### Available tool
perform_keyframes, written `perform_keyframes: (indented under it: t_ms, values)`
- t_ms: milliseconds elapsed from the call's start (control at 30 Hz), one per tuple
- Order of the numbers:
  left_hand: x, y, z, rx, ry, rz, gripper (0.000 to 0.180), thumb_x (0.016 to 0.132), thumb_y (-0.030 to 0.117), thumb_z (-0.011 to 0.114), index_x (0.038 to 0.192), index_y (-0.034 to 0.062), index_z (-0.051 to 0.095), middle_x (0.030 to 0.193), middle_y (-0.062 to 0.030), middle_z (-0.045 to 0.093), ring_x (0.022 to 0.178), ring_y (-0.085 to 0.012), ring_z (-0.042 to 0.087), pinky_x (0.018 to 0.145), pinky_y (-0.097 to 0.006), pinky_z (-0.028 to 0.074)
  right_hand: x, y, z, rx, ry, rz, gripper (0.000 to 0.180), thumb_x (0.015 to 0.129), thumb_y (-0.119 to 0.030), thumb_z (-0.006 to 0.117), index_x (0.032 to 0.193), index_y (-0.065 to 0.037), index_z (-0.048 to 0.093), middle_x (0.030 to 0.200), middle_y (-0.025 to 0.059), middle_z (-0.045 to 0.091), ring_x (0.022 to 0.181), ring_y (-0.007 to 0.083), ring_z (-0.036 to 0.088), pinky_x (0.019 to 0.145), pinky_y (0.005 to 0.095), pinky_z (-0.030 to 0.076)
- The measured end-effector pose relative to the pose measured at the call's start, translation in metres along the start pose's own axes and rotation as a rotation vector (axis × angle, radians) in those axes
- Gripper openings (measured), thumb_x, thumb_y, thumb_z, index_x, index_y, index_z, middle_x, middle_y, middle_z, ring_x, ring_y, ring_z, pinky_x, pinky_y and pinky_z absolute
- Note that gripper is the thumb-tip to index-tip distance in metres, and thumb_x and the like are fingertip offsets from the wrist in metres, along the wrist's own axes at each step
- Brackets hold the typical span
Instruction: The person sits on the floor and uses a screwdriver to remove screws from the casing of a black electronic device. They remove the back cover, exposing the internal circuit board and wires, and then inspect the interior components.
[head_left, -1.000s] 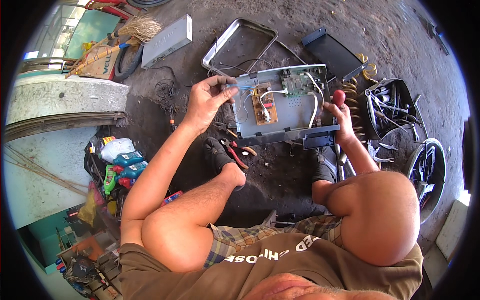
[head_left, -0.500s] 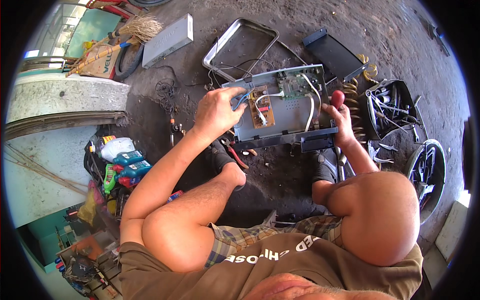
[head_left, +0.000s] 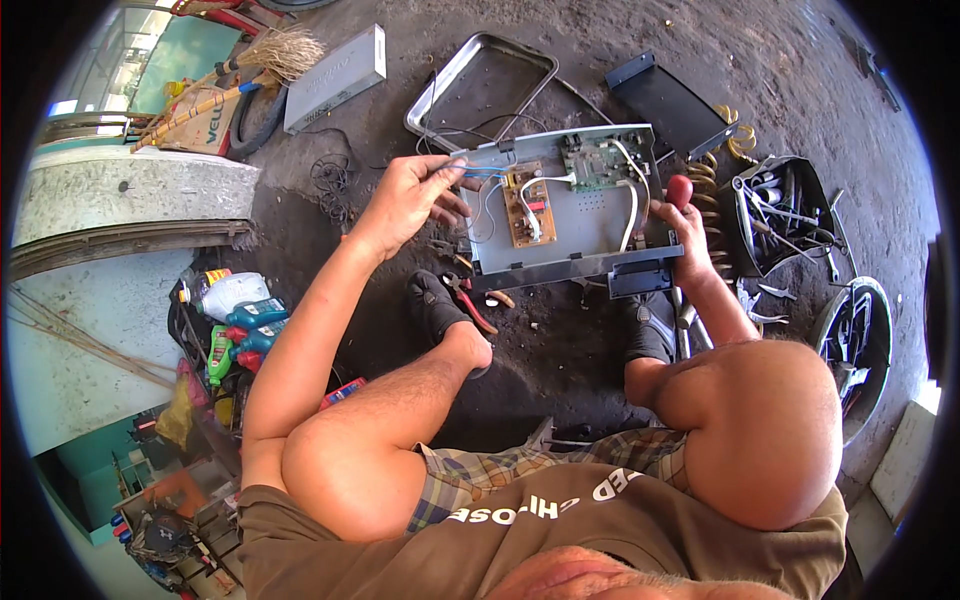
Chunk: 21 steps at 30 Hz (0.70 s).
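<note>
left hand (head_left: 405, 200): fingers pinched on blue wire (head_left: 480, 170) | right hand (head_left: 690, 235): red-handled tool (head_left: 680, 190) gripped at open grey case (head_left: 570, 205) | pliers (head_left: 468, 300) lain on floor

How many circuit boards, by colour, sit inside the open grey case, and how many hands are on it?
Brown circuit board: 1
Green circuit board: 1
Hands at the open grey case: 2, left hand pinching wires, right hand at its right edge
Total: 4
</note>
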<state>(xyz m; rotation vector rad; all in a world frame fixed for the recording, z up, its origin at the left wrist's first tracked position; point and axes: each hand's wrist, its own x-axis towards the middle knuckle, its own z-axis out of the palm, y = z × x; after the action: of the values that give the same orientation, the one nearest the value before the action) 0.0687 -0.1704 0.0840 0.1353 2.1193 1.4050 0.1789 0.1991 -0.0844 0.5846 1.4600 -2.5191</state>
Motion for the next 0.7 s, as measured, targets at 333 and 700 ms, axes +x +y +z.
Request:
perform_keyframes:
  t_ms: [333,700]
  values:
    - [0.0,-0.007,0.007,0.189,0.16,0.198,0.035,0.108,0.026,0.061,0.122,-0.0011,0.078,0.108,-0.0095,0.08,0.089,-0.0121,0.072,0.073,-0.027,0.058,-0.001,-0.002,0.006,0.025,0.001,-0.001,0.02,0.098,-0.022,0.072,0.101,-0.003,0.068,0.086,0.0045,0.071,0.07,0.0172,0.071,0.066,0.0313,0.059]
    - [0.014,-0.017,0.027,0.334,0.325,0.225,0.031,0.096,0.028,0.08,0.114,0.0032,0.083,0.097,-0.0143,0.083,0.084,-0.016,0.077,0.077,-0.033,0.059,-0.017,0.003,0.025,0.002,-0.02,-0.035,0.019,0.099,-0.019,0.072,0.102,-0.001,0.07,0.087,0.0045,0.072,0.07,0.0138,0.07,0.067,0.0305,0.058]
